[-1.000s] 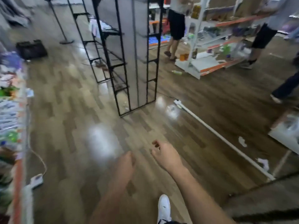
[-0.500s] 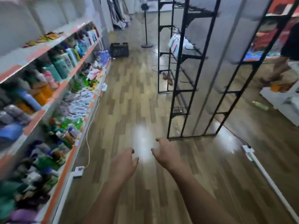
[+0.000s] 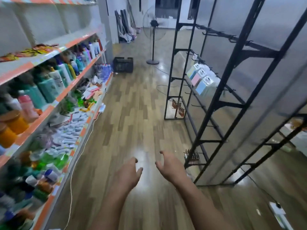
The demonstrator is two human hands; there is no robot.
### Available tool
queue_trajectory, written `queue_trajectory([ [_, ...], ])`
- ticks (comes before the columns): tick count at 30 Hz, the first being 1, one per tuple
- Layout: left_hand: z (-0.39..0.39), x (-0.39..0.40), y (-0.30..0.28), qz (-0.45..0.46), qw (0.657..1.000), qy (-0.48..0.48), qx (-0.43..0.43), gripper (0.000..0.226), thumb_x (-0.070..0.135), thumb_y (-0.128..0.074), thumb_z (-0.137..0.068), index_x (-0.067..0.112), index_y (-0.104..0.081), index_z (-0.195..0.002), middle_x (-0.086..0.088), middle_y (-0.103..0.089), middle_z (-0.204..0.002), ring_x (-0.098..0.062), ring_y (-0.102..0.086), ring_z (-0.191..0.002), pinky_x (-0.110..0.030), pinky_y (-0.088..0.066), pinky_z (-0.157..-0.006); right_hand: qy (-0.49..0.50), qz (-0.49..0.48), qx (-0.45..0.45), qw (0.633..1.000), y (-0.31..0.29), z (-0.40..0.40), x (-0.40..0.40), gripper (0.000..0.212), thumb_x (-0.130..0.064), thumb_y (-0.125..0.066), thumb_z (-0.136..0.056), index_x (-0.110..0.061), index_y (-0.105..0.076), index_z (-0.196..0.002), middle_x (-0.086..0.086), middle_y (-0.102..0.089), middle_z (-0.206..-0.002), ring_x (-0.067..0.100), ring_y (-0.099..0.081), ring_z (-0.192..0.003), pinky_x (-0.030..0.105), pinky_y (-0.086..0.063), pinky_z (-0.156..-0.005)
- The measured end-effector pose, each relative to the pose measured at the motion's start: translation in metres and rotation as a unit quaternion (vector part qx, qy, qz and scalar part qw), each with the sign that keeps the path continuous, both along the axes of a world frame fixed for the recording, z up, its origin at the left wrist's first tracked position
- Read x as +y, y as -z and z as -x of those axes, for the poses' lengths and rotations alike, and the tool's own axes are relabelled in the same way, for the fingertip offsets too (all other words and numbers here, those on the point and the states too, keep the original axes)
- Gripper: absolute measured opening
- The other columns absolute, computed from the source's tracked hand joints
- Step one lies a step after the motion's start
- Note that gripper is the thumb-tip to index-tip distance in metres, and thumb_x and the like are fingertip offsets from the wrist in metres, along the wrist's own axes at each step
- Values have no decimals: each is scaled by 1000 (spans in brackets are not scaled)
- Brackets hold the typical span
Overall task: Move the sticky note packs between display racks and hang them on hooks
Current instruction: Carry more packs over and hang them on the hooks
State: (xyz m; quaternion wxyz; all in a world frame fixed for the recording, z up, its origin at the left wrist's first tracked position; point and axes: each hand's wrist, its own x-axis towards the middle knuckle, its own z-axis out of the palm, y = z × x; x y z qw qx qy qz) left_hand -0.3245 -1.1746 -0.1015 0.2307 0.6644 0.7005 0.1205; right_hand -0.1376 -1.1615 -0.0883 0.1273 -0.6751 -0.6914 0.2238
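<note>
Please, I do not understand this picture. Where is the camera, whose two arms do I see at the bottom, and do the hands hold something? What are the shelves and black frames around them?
The camera sits on a person's head and looks forward and down, so the arms are that person's own. The left hand and right hand are held out in front with loosely curled fingers, and both are empty. On the left runs a shop shelf full of bottles. On the right stand black display racks with hooks; pastel sticky note packs hang on the farther one. Ahead on the wooden floor stand a black crate and a standing fan.
</note>
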Motion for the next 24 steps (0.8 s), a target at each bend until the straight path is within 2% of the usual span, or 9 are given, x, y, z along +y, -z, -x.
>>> queue_trajectory([
  [4,3,116,-26,-29,999,27,15,46,43,-51,-97,20,-48,-136,3,-57,-135,-17,-55,-123,-33,-45,-99,34,-27,13,999,-18,7,104,51,-39,-53,-97,-18,-47,-142,0,-54,-141,18,-51,-129,36,-45,-101],
  [7,7,187,-24,-30,999,43,7,45,44,-53,-96,21,-49,-134,5,-57,-136,-16,-55,-123,-34,-46,-100,60,-21,15,998,-14,12,174,48,-40,-53,-96,-20,-48,-139,0,-56,-137,17,-54,-125,36,-48,-98],
  [10,12,257,-11,-13,999,48,-5,46,44,-53,-95,20,-49,-134,5,-57,-135,-15,-55,-123,-35,-46,-100,61,2,15,998,0,24,246,49,-40,-52,-97,-19,-47,-141,0,-54,-138,17,-52,-127,34,-46,-98],
  [15,18,392,-11,-31,998,57,12,44,40,-52,-97,18,-49,-135,3,-55,-137,-16,-53,-124,-33,-44,-99,35,-4,21,999,11,39,391,50,-37,-55,-94,-14,-51,-138,7,-59,-133,24,-56,-123,38,-46,-100],
  [20,32,533,-40,-58,997,35,35,41,40,-53,-96,19,-51,-131,4,-59,-133,-14,-55,-122,-31,-45,-94,16,-24,15,999,-13,47,551,47,-34,-54,-95,-12,-51,-136,8,-59,-131,24,-55,-123,34,-46,-97],
  [24,37,621,-46,-61,998,18,13,38,40,-55,-95,19,-54,-127,5,-62,-127,-15,-57,-119,-32,-47,-92,22,-33,15,999,-28,52,638,45,-36,-52,-96,-13,-51,-134,7,-60,-129,24,-56,-121,36,-47,-96],
])
